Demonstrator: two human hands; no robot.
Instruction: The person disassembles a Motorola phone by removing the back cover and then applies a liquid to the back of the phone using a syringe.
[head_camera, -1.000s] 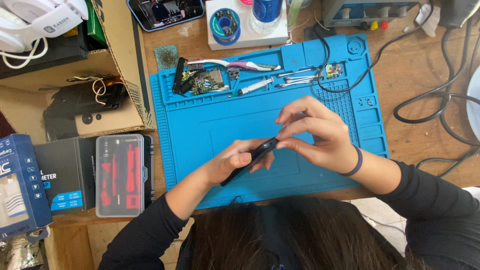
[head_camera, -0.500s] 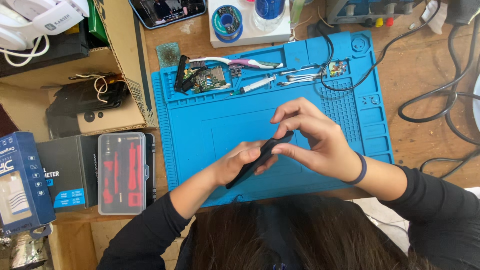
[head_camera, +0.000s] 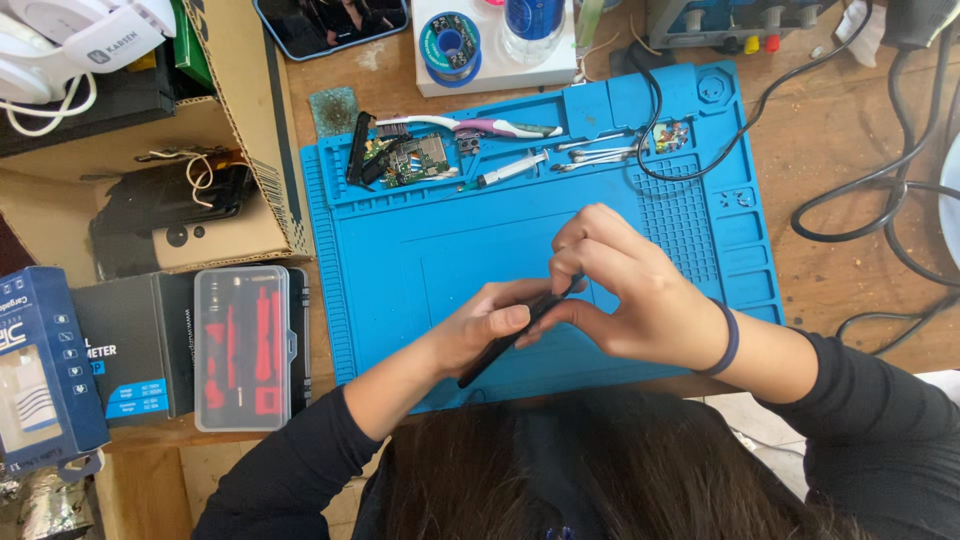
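My left hand (head_camera: 487, 326) and my right hand (head_camera: 625, 290) together grip a thin black flat device (head_camera: 510, 341), seen edge-on and tilted, just above the near part of a blue silicone work mat (head_camera: 400, 250). The left hand holds its lower end with the thumb on top. The right hand's fingertips pinch its upper end. A dark band sits on my right wrist. At the mat's far edge lie a small green circuit board (head_camera: 412, 160), a black strip, a toothbrush (head_camera: 470, 126) and a syringe-like tool (head_camera: 512, 168).
A clear case of red tools (head_camera: 242, 347) and dark boxes lie left of the mat. An open cardboard box (head_camera: 160, 190) is at far left. A phone (head_camera: 330, 22), a solder spool (head_camera: 450, 40) and black cables (head_camera: 880, 200) lie at the back and right.
Both hands have stayed together on the black device, shifting only slightly. The device's tilt has changed a little.
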